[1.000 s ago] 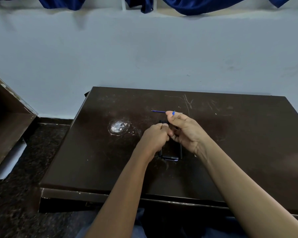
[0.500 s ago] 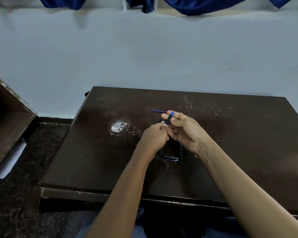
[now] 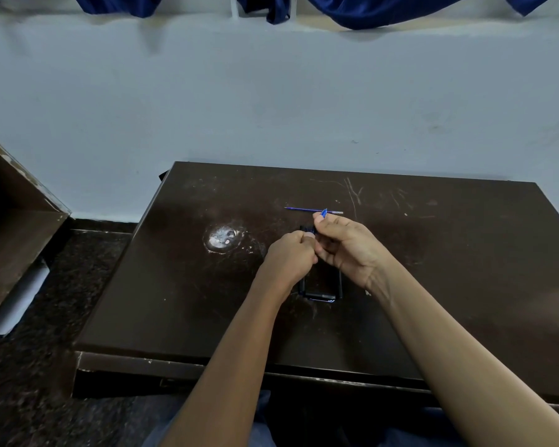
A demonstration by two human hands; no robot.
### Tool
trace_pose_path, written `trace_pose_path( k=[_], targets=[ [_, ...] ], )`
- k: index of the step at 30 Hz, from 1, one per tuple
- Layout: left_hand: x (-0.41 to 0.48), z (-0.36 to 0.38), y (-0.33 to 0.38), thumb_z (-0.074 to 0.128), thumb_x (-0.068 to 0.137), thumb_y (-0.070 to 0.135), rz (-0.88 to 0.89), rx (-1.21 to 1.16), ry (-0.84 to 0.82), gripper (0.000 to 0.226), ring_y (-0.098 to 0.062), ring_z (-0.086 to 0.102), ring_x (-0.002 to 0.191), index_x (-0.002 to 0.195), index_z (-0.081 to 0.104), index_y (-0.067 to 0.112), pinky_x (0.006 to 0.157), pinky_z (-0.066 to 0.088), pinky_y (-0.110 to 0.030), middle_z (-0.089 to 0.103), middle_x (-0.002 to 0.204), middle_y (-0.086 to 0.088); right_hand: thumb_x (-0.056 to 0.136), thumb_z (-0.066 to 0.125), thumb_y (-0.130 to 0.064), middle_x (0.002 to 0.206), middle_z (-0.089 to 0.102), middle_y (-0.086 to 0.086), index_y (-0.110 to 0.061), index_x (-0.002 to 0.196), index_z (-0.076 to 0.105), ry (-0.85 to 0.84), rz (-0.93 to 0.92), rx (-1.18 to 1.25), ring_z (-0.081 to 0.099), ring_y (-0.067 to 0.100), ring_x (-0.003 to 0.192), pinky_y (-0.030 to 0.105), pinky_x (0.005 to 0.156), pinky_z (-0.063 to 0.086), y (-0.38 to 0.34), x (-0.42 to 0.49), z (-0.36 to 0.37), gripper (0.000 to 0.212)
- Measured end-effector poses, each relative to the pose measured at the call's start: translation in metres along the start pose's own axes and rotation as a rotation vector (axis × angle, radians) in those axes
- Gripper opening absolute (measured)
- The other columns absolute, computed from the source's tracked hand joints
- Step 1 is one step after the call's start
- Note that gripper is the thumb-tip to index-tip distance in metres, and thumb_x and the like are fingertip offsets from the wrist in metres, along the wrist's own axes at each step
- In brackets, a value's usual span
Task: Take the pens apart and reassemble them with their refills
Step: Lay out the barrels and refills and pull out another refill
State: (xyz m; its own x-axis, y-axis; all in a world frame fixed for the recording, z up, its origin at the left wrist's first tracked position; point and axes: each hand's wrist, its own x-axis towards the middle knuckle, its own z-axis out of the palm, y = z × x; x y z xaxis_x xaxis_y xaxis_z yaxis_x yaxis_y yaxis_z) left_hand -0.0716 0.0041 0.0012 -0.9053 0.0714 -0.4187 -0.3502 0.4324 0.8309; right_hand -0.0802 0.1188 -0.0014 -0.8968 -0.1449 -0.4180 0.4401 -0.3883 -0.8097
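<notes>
Pen refill (image 3: 300, 209) lies on scratched dark table (image 3: 465, 253).

Dim, cool, diffuse light is filling the scene, leaving the pale blue-grey plastered wall (image 3: 271, 91) evenly lit. The dark brown glossy wooden tabletop (image 3: 449, 285) is catching broad, soft sheens on its left half and near its right edge. The left hand (image 3: 289, 256) and right hand (image 3: 346, 246) are casting only faint, blurred shadows. The slim blue pen (image 3: 324, 214) pinched between them is showing small and soft. Wide-angle distortion is bowing the table's edges, and the dark speckled stone floor (image 3: 29, 366) is sinking into near-black.
</notes>
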Motion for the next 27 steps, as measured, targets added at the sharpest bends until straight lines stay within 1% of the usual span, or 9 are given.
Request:
trace_pose_path(
  k=[3, 5, 9, 11, 14, 17, 20, 23, 27],
  targets=[
    [0.0, 0.0, -0.001, 0.043, 0.091, 0.018, -0.008, -0.003, 0.0, 0.021, -0.01, 0.042, 0.059, 0.075, 0.057, 0.022, 0.052, 0.03, -0.026, 0.053, 0.07, 0.003, 0.096, 0.047, -0.002, 0.086, 0.066, 0.0, -0.013, 0.097, 0.061, 0.005, 0.006, 0.026, 0.062, 0.011, 0.069, 0.019, 0.054, 0.054, -0.001, 0.001, -0.001, 0.018],
    [0.0, 0.0, -0.002, 0.04, 0.094, 0.021, -0.007, -0.005, 0.012, 0.025, -0.01, 0.043, 0.058, 0.076, 0.058, 0.022, 0.052, 0.031, -0.026, 0.054, 0.069, 0.004, 0.097, 0.045, -0.005, 0.093, 0.069, 0.001, -0.014, 0.099, 0.061, 0.003, 0.014, 0.045, 0.066, 0.011, 0.07, 0.02, 0.054, 0.053, -0.002, 0.002, -0.001, 0.018],
    [0.0, 0.001, -0.001, 0.041, 0.093, 0.019, -0.008, -0.003, 0.002, 0.026, -0.009, 0.044, 0.06, 0.074, 0.058, 0.025, 0.063, 0.036, -0.028, 0.055, 0.07, 0.004, 0.091, 0.059, -0.015, 0.079, 0.058, 0.002, -0.016, 0.085, 0.062, -0.016, 0.017, -0.061, 0.054, 0.009, 0.057, 0.019, 0.057, 0.05, -0.001, 0.001, -0.002, 0.007],
    [0.0, 0.001, -0.002, 0.04, 0.094, 0.02, 0.002, 0.011, -0.009, 0.027, -0.008, 0.044, 0.061, 0.075, 0.059, 0.027, 0.06, 0.036, -0.026, 0.055, 0.07, 0.005, 0.089, 0.061, -0.012, 0.073, 0.056, 0.001, -0.017, 0.081, 0.062, 0.012, 0.021, -0.087, 0.052, 0.008, 0.053, 0.019, 0.058, 0.05, 0.001, 0.002, -0.003, 0.01],
    [0.0, 0.002, -0.003, 0.04, 0.096, 0.023, 0.018, 0.029, -0.018, 0.023, -0.008, 0.044, 0.061, 0.085, 0.06, 0.027, 0.056, 0.034, -0.026, 0.055, 0.071, 0.005, 0.09, 0.058, -0.004, 0.074, 0.062, -0.001, -0.014, 0.091, 0.063, 0.063, 0.023, 0.007, 0.055, 0.009, 0.054, 0.02, 0.059, 0.051, 0.0, 0.003, -0.003, 0.011],
    [0.0, 0.002, -0.002, 0.038, 0.098, 0.026, 0.029, 0.017, -0.023, 0.021, -0.009, 0.044, 0.062, 0.092, 0.059, 0.027, 0.06, 0.035, -0.027, 0.053, 0.073, 0.004, 0.093, 0.048, 0.001, 0.08, 0.068, -0.002, -0.011, 0.096, 0.063, 0.049, 0.017, 0.078, 0.053, 0.013, 0.068, 0.023, 0.069, 0.049, -0.001, 0.004, 0.0, 0.019],
    [0.0, 0.002, -0.003, 0.036, 0.099, 0.028, 0.035, 0.007, -0.042, 0.019, -0.009, 0.043, 0.061, 0.098, 0.055, 0.03, 0.056, 0.034, -0.026, 0.053, 0.072, 0.003, 0.096, 0.035, 0.005, 0.091, 0.066, -0.004, -0.016, 0.1, 0.06, 0.061, 0.012, 0.173, 0.057, 0.012, 0.08, 0.025, 0.073, 0.046, -0.004, 0.005, -0.001, 0.032],
    [-0.002, 0.002, -0.002, 0.036, 0.101, 0.027, 0.038, 0.009, -0.069, 0.022, -0.008, 0.042, 0.06, 0.112, 0.055, 0.031, 0.052, 0.032, -0.025, 0.053, 0.074, 0.002, 0.096, 0.032, 0.005, 0.093, 0.063, -0.006, -0.018, 0.101, 0.058, 0.114, -0.016, 0.26, 0.058, 0.01, 0.082, 0.026, 0.072, 0.046, -0.009, 0.008, -0.008, 0.035],
    [-0.003, 0.0, 0.0, 0.035, 0.101, 0.023, 0.036, 0.033, -0.074, 0.024, -0.007, 0.041, 0.058, 0.101, 0.058, 0.031, 0.049, 0.03, -0.025, 0.053, 0.076, 0.003, 0.097, 0.039, 0.002, 0.09, 0.064, -0.003, -0.016, 0.097, 0.058, 0.217, -0.084, 0.473, 0.057, 0.009, 0.075, 0.023, 0.074, 0.047, -0.014, 0.014, -0.019, 0.026]
  ],
)
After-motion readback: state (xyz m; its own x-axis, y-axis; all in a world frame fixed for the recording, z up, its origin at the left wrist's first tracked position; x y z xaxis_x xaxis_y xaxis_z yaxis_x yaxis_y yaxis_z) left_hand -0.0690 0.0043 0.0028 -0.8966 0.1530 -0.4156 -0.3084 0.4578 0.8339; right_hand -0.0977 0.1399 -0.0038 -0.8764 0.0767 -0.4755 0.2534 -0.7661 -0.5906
